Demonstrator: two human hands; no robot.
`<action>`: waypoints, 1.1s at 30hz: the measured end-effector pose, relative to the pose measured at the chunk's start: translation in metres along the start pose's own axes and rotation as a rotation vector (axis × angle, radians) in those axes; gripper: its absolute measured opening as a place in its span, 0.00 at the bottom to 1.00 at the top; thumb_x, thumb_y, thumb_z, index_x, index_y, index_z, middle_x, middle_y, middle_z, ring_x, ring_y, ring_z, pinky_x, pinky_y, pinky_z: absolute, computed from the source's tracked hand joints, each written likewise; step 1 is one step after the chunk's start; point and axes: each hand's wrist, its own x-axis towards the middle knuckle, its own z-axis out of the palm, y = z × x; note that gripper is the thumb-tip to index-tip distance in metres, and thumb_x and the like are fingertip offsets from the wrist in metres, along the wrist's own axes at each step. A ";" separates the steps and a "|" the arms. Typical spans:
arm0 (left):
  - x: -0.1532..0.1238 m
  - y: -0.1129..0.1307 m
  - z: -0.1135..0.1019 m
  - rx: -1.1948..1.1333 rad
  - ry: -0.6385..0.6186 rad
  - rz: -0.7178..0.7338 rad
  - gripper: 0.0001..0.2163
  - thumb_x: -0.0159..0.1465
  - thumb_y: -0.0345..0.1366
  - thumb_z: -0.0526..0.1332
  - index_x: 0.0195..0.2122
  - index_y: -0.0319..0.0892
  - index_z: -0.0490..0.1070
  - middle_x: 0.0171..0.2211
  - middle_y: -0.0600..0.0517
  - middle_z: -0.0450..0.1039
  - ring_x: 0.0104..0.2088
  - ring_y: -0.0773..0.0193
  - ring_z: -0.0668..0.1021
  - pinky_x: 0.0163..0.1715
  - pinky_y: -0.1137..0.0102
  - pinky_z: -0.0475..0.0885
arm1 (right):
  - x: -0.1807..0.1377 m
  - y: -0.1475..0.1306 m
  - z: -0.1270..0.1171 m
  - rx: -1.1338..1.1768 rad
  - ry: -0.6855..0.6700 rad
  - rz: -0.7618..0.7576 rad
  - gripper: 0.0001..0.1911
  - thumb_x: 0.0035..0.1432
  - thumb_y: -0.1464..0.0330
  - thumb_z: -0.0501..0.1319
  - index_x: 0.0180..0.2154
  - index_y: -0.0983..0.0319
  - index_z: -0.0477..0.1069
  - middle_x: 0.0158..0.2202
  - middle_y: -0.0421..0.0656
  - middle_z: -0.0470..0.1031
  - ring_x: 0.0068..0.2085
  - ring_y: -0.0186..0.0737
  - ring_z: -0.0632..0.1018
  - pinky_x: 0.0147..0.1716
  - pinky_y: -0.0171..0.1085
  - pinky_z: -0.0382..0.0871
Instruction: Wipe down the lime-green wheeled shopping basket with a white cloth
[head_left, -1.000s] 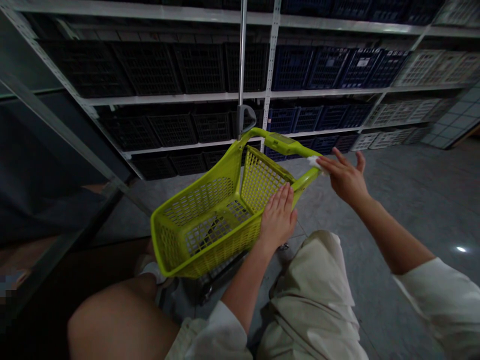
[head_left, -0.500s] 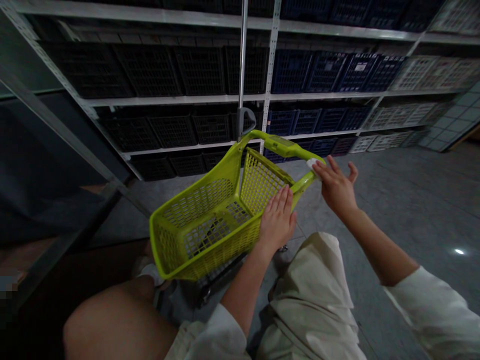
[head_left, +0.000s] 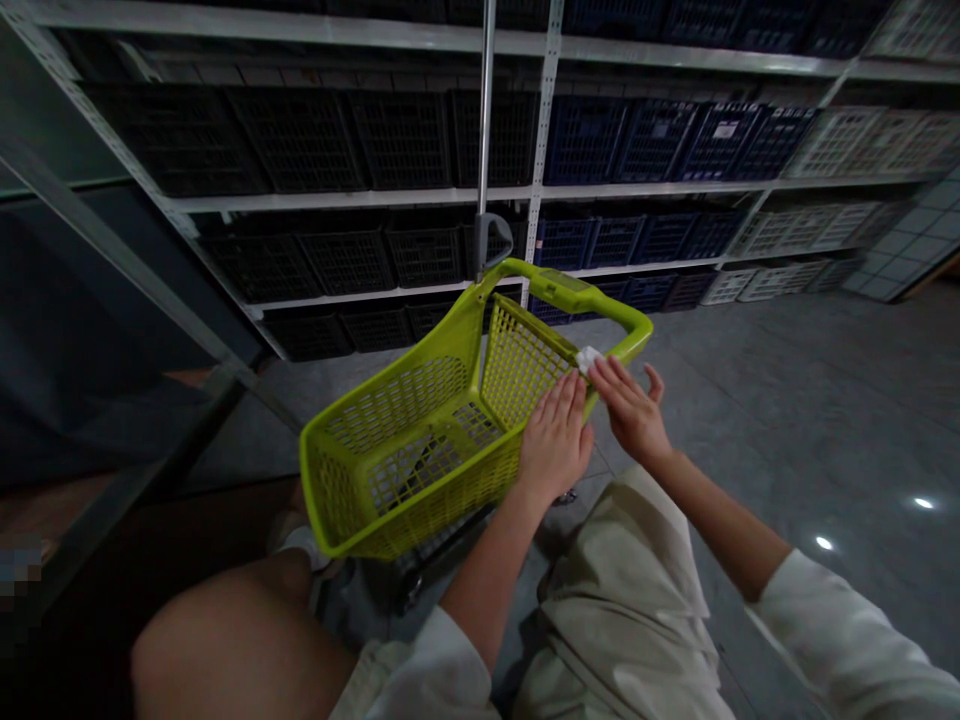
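Note:
A lime-green plastic shopping cart with a latticed basket stands in front of my legs. My left hand is closed over the basket's near side rim, fingers together across the edge and thumb on the outer side. Just right of it, my right hand presses a crumpled white wipe, a tissue or cloth, against the rim where it runs up to the handle. The little finger of that hand sticks out. My palms hide part of the rim.
Behind the cart, white metal shelving holds rows of black crates, blue crates and pale crates. A metal pole with a grey grip rises beyond the handle. Grey floor extends to the right.
My right hand has slid with the white wipe from the handle's corner down and left along the rim, close to my left hand. The left hand and cart have stayed put.

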 end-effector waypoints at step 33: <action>-0.001 0.001 0.002 -0.024 0.008 -0.002 0.29 0.73 0.41 0.46 0.71 0.32 0.44 0.73 0.43 0.47 0.72 0.58 0.53 0.70 0.59 0.56 | 0.032 0.034 -0.021 -0.111 0.067 0.195 0.26 0.65 0.76 0.49 0.61 0.54 0.67 0.59 0.46 0.75 0.70 0.56 0.60 0.63 0.66 0.44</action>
